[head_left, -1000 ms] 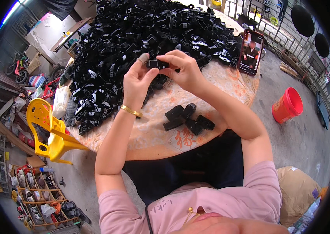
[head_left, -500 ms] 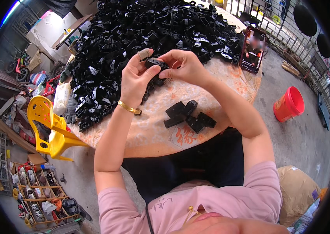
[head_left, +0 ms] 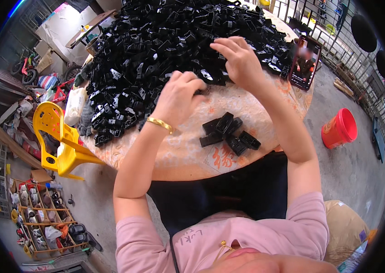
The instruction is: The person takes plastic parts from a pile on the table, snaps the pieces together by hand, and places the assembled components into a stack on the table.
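A large heap of black plastic parts (head_left: 165, 41) covers the far side of the table. At its near edge, my left hand (head_left: 177, 99) is closed, its fingers curled down; a dark bit shows by the thumb, but what it holds is hidden. Farther right, my right hand (head_left: 242, 63) is over the heap with fingers stretched out to the left, nothing visible in them. Nearer to me, a small cluster of black plastic parts (head_left: 229, 133) lies on the patterned tablecloth (head_left: 174, 159), apart from both hands.
A phone (head_left: 304, 63) with a lit screen stands at the table's right edge. A red bucket (head_left: 339, 128) is on the floor at right, a yellow plastic chair (head_left: 62, 145) at left. A shoe rack (head_left: 42, 218) stands lower left, a tan sack (head_left: 344, 230) lower right.
My hands have come apart: the right moved up and right, the left down toward the heap's edge. The black part held between them is gone from there. One more part lies on the cluster.
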`<move>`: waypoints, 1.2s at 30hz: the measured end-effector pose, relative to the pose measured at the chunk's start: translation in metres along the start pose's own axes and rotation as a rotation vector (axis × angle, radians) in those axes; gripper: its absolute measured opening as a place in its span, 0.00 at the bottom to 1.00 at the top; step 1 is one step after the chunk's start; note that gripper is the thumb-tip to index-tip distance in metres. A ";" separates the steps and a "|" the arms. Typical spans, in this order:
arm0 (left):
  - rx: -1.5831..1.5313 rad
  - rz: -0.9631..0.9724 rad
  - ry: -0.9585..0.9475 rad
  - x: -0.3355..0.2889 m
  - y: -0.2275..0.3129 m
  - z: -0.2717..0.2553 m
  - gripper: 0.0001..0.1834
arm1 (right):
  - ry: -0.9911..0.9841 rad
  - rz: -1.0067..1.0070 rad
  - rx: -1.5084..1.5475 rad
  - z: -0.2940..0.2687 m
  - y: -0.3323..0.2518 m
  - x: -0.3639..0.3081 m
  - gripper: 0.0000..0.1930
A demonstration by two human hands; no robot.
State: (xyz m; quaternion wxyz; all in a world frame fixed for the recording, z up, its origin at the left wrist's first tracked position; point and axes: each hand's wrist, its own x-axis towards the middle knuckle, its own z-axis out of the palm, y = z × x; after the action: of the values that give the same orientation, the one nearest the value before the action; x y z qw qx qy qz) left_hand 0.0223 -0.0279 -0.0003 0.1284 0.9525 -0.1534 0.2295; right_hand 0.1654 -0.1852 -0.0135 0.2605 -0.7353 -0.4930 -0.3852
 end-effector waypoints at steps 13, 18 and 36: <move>-0.360 -0.359 0.080 0.006 -0.018 0.013 0.10 | 0.025 0.281 0.399 -0.002 -0.002 0.000 0.11; -1.060 -0.486 0.158 0.006 -0.026 0.017 0.11 | -0.002 0.413 1.238 0.007 -0.025 -0.005 0.10; -1.568 -0.713 0.257 0.009 -0.017 0.009 0.12 | -0.023 0.496 1.104 0.011 -0.042 -0.006 0.17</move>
State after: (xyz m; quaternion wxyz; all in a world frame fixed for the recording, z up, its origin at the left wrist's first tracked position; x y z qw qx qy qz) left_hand 0.0393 -0.0175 -0.0061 0.8278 0.5475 0.0558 0.1094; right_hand 0.1284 -0.1635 -0.0247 0.6801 -0.5887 -0.4368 0.0078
